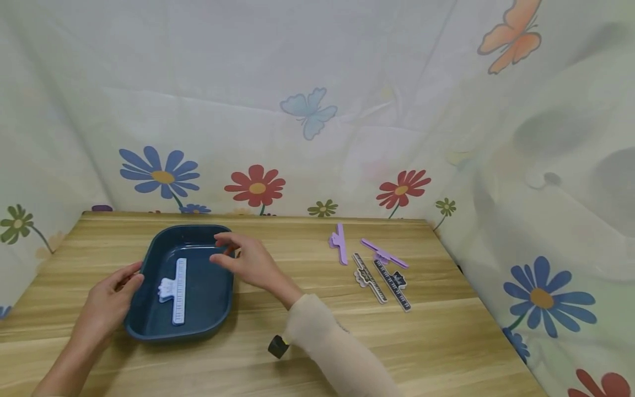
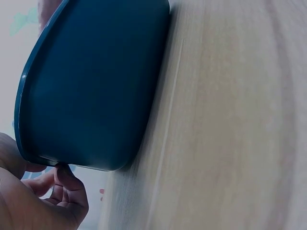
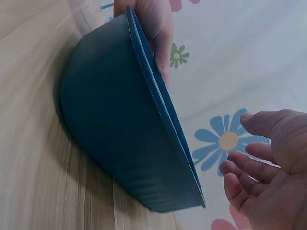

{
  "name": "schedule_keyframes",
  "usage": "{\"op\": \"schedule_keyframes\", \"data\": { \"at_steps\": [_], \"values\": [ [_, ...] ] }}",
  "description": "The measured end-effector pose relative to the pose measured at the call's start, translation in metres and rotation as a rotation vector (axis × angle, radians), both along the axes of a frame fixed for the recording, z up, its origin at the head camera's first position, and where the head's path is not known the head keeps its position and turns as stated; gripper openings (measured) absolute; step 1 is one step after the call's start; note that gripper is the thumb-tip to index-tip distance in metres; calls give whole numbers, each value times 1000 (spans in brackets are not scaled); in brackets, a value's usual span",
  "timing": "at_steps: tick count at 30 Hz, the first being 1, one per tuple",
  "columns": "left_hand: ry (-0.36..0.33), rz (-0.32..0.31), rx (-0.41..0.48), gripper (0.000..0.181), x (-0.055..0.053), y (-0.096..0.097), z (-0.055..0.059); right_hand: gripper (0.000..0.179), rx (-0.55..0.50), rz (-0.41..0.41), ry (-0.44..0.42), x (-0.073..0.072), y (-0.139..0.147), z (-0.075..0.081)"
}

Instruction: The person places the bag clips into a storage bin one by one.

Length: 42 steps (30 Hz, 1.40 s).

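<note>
A dark blue rectangular plastic basin (image 1: 181, 334) stands on the wooden table. Inside it lies a light blue ruler clip (image 1: 179, 291). My left hand (image 1: 106, 300) pinches the basin's left rim, thumb over the edge; in the left wrist view this hand (image 2: 45, 201) holds a corner of the wall. Over the basin's right side hovers my right hand (image 1: 250, 263), thumb and fingers apart with nothing between them. The right wrist view also shows that hand (image 3: 273, 167) clear of the rim, fingers loosely bent.
To the right lie two purple clips (image 1: 340, 244) (image 1: 384, 253) and two black-and-white ruler clips (image 1: 369, 277) (image 1: 392, 284). A small black object (image 1: 278, 346) shows by the right sleeve (image 1: 327, 336). A flowered sheet (image 1: 317, 165) hangs behind the table (image 1: 436, 342).
</note>
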<state>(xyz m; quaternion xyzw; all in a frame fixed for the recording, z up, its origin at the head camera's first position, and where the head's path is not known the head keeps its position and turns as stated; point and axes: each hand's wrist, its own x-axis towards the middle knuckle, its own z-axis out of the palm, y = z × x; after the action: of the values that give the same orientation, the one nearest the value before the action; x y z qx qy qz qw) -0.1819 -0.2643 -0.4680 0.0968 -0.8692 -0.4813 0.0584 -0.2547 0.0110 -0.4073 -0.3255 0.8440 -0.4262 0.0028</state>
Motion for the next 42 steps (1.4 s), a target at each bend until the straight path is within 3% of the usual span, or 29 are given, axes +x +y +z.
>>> {"op": "schedule_keyframes", "data": {
  "at_steps": [17,37,42],
  "values": [
    [-27,4,15,61,-1,0,0,45,-60,-51,46,-3,50,1],
    [-26,-6,23,61,1,2,2,43,-89,-155,41,-6,116,-8],
    [-37,-3,21,62,1,1,2,43,-97,-164,75,-4,131,-12]
  ]
}}
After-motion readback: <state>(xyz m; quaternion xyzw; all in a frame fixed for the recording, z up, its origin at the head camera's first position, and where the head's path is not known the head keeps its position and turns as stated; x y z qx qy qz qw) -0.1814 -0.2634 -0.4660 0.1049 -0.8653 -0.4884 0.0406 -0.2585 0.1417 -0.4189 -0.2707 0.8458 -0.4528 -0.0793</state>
